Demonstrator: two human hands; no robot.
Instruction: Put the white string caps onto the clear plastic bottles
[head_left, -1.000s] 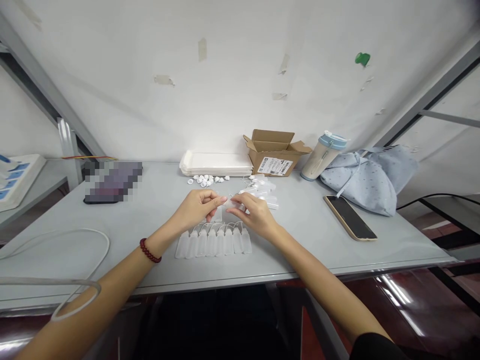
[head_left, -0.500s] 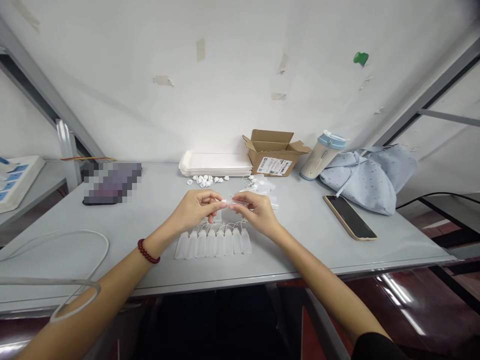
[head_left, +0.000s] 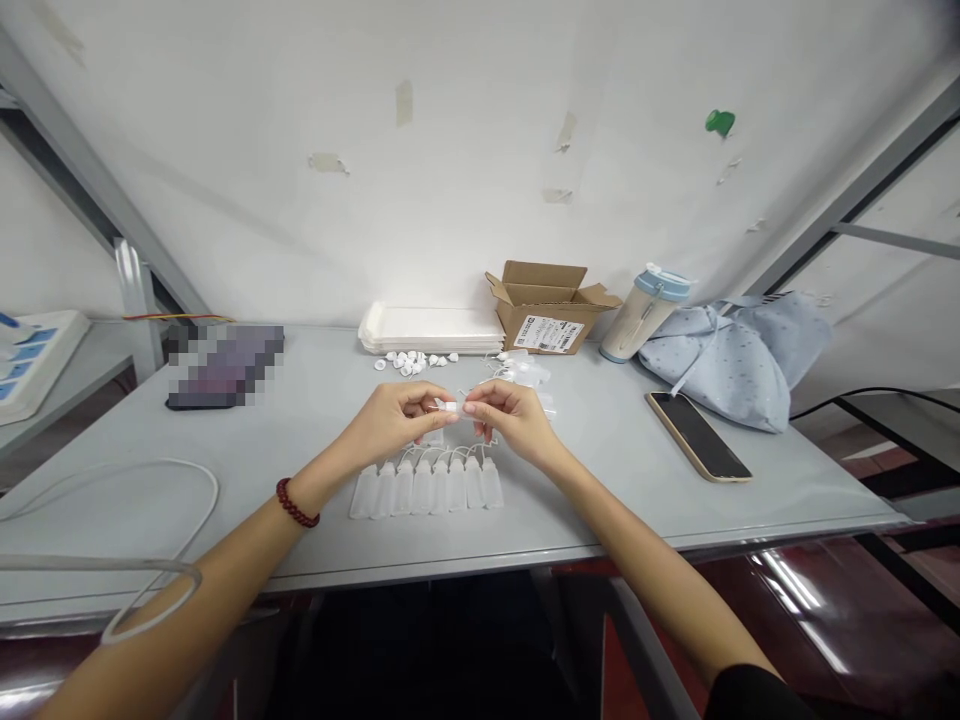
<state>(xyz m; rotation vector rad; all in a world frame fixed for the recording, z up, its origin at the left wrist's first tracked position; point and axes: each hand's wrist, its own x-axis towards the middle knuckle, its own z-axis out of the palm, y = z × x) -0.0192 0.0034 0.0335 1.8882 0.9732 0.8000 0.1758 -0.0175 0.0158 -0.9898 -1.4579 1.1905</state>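
My left hand (head_left: 397,415) is closed, its thumb and fingertips pinching a small white cap (head_left: 448,406). My right hand (head_left: 517,418) is closed too, fingertips almost meeting the left ones; it grips a small translucent bottle that its fingers mostly hide. Cap and bottle neck are together between the hands; how tightly they fit I cannot tell. Below them a row of several translucent bottles (head_left: 440,488) lies side by side, with thin white cords at their tops. More clear bottles (head_left: 525,370) lie in a loose heap behind my right hand. Several loose white caps (head_left: 409,362) lie behind my left.
Along the wall are a stack of white flat packs (head_left: 439,328), an open cardboard box (head_left: 551,325) and a tumbler (head_left: 646,312). A pale blue cloth bag (head_left: 720,360) and a phone (head_left: 699,436) lie right. A white cable (head_left: 202,480) loops over my left forearm.
My left fingers have shifted their pinch, so more of the white cap shows. My right fingers have closed further over the bottle. The row of bottles has not moved.
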